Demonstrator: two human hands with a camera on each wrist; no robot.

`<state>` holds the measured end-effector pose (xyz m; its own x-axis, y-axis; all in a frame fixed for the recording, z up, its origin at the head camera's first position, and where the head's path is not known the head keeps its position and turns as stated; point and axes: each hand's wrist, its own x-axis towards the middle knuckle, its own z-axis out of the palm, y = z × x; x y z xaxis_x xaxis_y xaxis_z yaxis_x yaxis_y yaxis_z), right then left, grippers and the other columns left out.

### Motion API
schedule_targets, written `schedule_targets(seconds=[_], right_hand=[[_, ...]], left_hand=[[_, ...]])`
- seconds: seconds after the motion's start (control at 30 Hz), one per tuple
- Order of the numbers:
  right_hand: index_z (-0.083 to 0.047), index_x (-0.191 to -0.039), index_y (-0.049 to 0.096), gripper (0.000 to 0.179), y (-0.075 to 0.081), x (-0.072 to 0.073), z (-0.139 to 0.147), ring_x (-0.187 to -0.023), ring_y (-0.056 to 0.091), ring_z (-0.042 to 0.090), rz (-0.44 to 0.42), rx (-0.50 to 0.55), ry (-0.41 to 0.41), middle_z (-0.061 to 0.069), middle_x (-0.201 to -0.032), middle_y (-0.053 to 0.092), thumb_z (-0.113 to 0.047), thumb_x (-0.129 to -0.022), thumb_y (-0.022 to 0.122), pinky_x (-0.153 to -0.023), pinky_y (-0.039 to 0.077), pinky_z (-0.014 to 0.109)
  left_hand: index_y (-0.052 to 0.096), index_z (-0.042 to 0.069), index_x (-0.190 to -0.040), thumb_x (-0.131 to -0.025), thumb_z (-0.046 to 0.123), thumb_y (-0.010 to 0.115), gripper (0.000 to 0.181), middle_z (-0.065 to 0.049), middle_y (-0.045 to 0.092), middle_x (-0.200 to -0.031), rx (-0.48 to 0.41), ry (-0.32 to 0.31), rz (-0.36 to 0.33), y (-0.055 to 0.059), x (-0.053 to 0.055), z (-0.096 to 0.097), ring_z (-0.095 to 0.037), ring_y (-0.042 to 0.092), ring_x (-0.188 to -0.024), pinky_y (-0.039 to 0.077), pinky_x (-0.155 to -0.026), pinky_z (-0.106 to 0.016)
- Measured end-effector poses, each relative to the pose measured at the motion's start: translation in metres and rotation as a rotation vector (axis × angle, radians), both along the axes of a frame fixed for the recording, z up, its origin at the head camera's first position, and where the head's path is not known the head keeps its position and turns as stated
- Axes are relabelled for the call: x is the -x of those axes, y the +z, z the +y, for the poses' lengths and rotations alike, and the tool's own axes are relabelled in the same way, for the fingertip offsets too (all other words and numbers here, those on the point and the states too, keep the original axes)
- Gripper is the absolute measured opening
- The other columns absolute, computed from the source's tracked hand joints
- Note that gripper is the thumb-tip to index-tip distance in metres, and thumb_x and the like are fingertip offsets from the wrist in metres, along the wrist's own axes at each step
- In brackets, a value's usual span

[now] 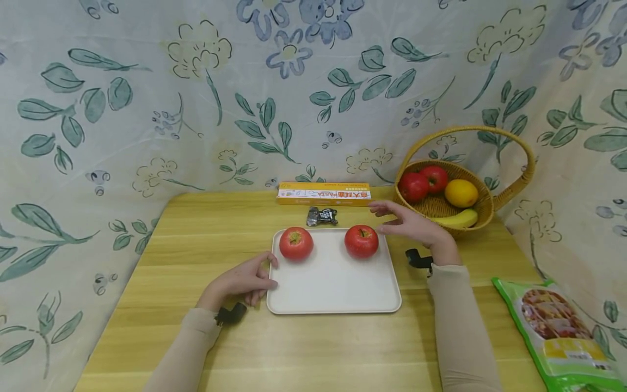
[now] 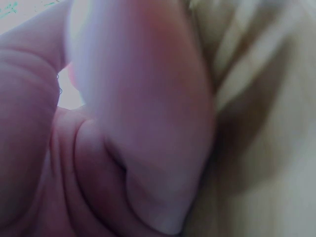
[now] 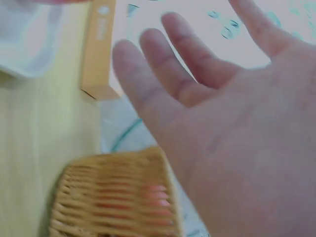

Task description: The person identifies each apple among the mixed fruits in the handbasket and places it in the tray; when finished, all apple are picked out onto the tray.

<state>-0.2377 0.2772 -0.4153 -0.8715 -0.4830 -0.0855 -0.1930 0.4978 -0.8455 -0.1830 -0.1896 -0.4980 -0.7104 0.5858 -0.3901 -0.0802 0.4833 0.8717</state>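
Observation:
A white rectangular tray lies on the wooden table. On it, a red apple stands near the back left corner and another red apple near the back right. My left hand holds the tray's left rim, its index finger and thumb apart on the edge and the other fingers curled below. In the left wrist view, bent fingers fill most of the picture. My right hand, spread and holding nothing, hovers just right of the right apple; its straight fingers show in the right wrist view.
A wicker basket at the back right holds red apples, a yellow lemon-like fruit and a banana. Behind the tray lie a small dark packet and a pasta box. A green food bag is at the right edge.

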Motion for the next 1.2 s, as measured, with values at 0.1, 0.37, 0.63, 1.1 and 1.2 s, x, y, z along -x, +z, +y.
schedule_targets(seconds=[0.1,0.37,0.63,1.1,1.2], right_hand=[[-0.012,-0.159,0.040,0.062,0.010,-0.003,0.008,-0.147,0.043,0.041,0.077,0.052,-0.105,0.021,-0.159,0.047,-0.023,-0.105,0.068,-0.121,0.039,0.062],[-0.023,-0.164,0.034,0.067,0.019,-0.005,0.025,-0.142,0.046,0.033,0.233,0.213,-0.423,0.017,-0.157,0.048,-0.025,-0.106,0.067,-0.110,0.041,0.020],[-0.037,-0.165,0.026,0.075,0.019,0.005,0.044,-0.138,0.047,0.015,0.165,0.315,-0.682,-0.001,-0.158,0.044,-0.043,-0.103,0.067,-0.125,0.036,0.044],[-0.028,-0.171,-0.007,0.102,0.010,0.040,0.063,-0.142,0.044,0.044,-0.068,0.129,-0.716,0.029,-0.171,0.022,-0.065,-0.100,0.057,-0.126,0.032,0.060],[-0.025,-0.170,-0.011,0.104,0.008,0.046,0.067,-0.146,0.042,0.051,-0.120,0.099,-0.695,0.029,-0.175,0.009,-0.064,-0.101,0.057,-0.128,0.028,0.064]], left_hand=[[0.043,0.013,-0.134,-0.098,0.028,0.077,0.051,-0.003,0.066,-0.066,0.000,0.000,-0.004,0.000,0.000,-0.001,-0.016,0.061,-0.045,0.049,-0.043,-0.025],[0.044,0.015,-0.134,-0.098,0.028,0.077,0.050,-0.004,0.065,-0.065,-0.009,0.002,-0.011,-0.001,0.002,0.000,-0.016,0.061,-0.045,0.048,-0.043,-0.024],[0.043,0.013,-0.134,-0.098,0.029,0.076,0.052,-0.002,0.065,-0.065,-0.003,-0.015,0.006,-0.003,0.003,-0.001,-0.015,0.062,-0.046,0.048,-0.044,-0.023],[0.044,0.012,-0.132,-0.098,0.027,0.076,0.049,-0.002,0.065,-0.064,-0.006,-0.006,0.024,-0.003,0.001,-0.001,-0.015,0.061,-0.044,0.047,-0.042,-0.025],[0.044,0.012,-0.132,-0.098,0.027,0.076,0.049,-0.002,0.064,-0.064,0.000,-0.004,0.029,-0.002,0.001,0.000,-0.015,0.061,-0.044,0.046,-0.042,-0.024]])
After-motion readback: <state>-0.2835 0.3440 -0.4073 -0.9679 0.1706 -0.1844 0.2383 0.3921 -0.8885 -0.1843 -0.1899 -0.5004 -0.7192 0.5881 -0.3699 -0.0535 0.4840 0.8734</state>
